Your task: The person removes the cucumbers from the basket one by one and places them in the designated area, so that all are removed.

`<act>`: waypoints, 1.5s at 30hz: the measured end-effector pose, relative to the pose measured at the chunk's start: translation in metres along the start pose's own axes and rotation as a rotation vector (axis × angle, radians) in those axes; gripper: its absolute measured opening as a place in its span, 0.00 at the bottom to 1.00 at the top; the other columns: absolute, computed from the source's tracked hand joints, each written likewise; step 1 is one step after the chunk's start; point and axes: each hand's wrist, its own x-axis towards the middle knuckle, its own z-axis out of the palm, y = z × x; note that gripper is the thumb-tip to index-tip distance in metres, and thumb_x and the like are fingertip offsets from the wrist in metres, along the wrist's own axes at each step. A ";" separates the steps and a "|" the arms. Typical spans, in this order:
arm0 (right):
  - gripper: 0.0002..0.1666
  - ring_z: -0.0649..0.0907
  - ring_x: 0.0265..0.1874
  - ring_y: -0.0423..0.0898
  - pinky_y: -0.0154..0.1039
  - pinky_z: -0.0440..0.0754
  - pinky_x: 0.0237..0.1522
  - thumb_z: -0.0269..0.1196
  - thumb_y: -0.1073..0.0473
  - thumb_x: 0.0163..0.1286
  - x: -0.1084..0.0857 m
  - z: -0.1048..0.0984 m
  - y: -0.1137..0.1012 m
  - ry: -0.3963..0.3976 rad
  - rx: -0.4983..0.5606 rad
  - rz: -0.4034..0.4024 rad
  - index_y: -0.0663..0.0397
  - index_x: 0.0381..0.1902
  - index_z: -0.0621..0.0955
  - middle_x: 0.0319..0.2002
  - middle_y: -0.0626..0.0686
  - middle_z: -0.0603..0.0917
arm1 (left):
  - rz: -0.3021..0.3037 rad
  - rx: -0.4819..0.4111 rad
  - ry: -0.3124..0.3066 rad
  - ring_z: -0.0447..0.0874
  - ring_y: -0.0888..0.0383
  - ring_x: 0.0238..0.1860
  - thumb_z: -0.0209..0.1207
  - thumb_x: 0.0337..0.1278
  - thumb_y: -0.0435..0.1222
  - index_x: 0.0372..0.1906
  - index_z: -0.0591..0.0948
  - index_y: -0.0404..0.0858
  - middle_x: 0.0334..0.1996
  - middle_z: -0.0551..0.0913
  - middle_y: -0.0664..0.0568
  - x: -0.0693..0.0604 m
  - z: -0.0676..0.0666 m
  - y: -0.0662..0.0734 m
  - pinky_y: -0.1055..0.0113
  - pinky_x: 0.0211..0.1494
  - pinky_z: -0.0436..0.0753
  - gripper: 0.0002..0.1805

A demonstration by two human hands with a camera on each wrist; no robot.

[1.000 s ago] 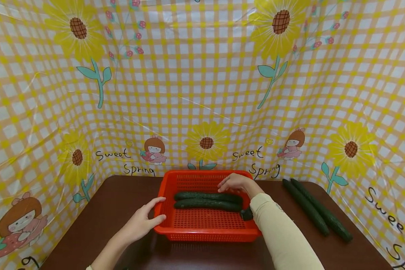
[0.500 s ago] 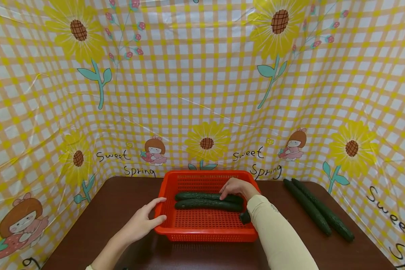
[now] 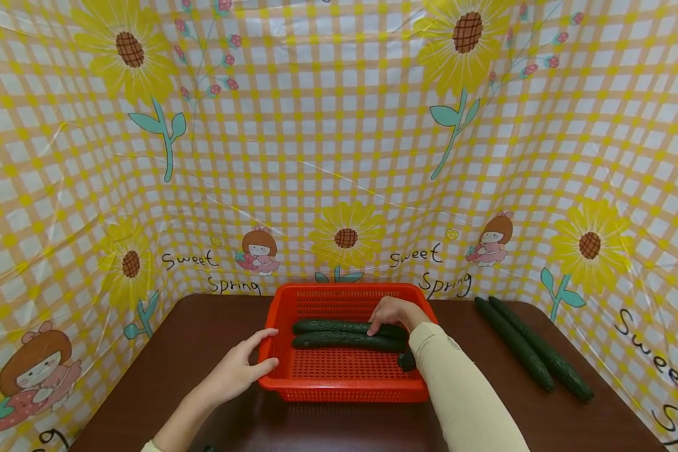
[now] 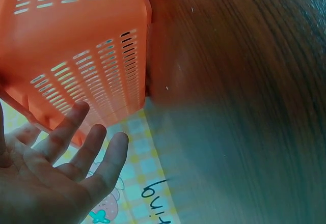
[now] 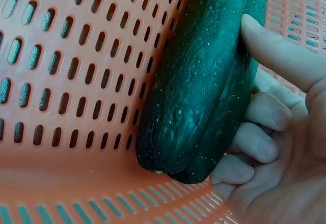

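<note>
Two dark green cucumbers lie side by side in the red plastic basket (image 3: pixel 353 386). My right hand (image 3: pixel 395 312) reaches in from the right and grips the farther cucumber (image 3: pixel 330 326) near its right end. In the right wrist view its thumb (image 5: pixel 277 51) lies at the groove between the two, and the other fingers curl round the outer side. The nearer cucumber (image 3: pixel 333 341) rests against it, unheld. At the basket's left rim, my left hand (image 3: pixel 240 370) touches with its thumb and forefinger spread. The left wrist view shows its other fingers (image 4: pixel 109 165) extended outside the slotted wall.
Another pair of cucumbers (image 3: pixel 533 345) lies slantwise on the brown table (image 3: pixel 164 376), right of the basket. A checked sunflower cloth (image 3: pixel 339 157) rises behind the table and along both sides. A small dark round object (image 3: pixel 407 361) shows beside the right sleeve.
My right hand has lowered from above the basket onto the farther cucumber and now grips it. The left hand has stayed at the left rim.
</note>
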 end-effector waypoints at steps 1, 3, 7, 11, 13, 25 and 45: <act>0.20 0.82 0.56 0.57 0.50 0.80 0.59 0.73 0.62 0.58 0.000 0.000 0.000 0.004 -0.003 -0.004 0.65 0.48 0.87 0.52 0.60 0.87 | -0.005 0.000 0.002 0.68 0.44 0.70 0.64 0.65 0.48 0.72 0.70 0.48 0.69 0.73 0.46 0.000 0.000 0.000 0.38 0.68 0.68 0.33; 0.19 0.84 0.53 0.55 0.49 0.81 0.57 0.74 0.62 0.57 0.002 0.000 0.001 0.011 -0.002 -0.012 0.65 0.46 0.88 0.50 0.59 0.88 | -0.013 0.003 0.006 0.68 0.44 0.70 0.64 0.64 0.48 0.72 0.70 0.48 0.68 0.73 0.47 -0.001 0.000 -0.001 0.38 0.68 0.68 0.33; 0.16 0.83 0.53 0.56 0.49 0.82 0.55 0.76 0.59 0.56 0.007 -0.003 0.006 -0.019 0.011 -0.030 0.61 0.41 0.90 0.50 0.57 0.87 | -0.011 0.005 0.011 0.69 0.44 0.70 0.63 0.65 0.46 0.72 0.70 0.48 0.68 0.73 0.47 0.000 0.001 -0.001 0.38 0.68 0.68 0.32; 0.14 0.82 0.54 0.55 0.49 0.81 0.55 0.77 0.56 0.55 0.008 -0.005 0.008 -0.047 0.012 -0.039 0.57 0.37 0.90 0.51 0.56 0.87 | -0.006 0.009 0.006 0.67 0.43 0.71 0.63 0.66 0.45 0.72 0.70 0.48 0.69 0.73 0.46 0.000 0.000 0.001 0.37 0.68 0.67 0.31; 0.15 0.83 0.54 0.54 0.50 0.80 0.57 0.78 0.55 0.54 0.009 -0.005 0.009 -0.049 0.014 -0.033 0.57 0.37 0.90 0.51 0.55 0.87 | -0.007 0.010 0.006 0.67 0.43 0.71 0.63 0.66 0.44 0.72 0.70 0.48 0.68 0.73 0.47 0.000 0.000 0.002 0.37 0.68 0.67 0.31; 0.20 0.86 0.48 0.51 0.49 0.83 0.53 0.74 0.58 0.59 -0.001 0.001 0.005 -0.020 0.026 0.006 0.62 0.48 0.88 0.51 0.56 0.87 | -0.012 0.028 0.012 0.68 0.42 0.69 0.63 0.66 0.46 0.71 0.71 0.50 0.67 0.74 0.46 0.000 0.000 0.002 0.36 0.66 0.69 0.30; 0.14 0.68 0.25 0.38 0.35 0.72 0.35 0.72 0.61 0.60 0.004 -0.006 0.007 -0.063 0.023 -0.156 0.54 0.18 0.80 0.28 0.43 0.78 | 0.024 0.026 0.010 0.71 0.45 0.68 0.63 0.66 0.45 0.70 0.72 0.52 0.65 0.76 0.46 0.000 -0.001 0.002 0.39 0.65 0.71 0.29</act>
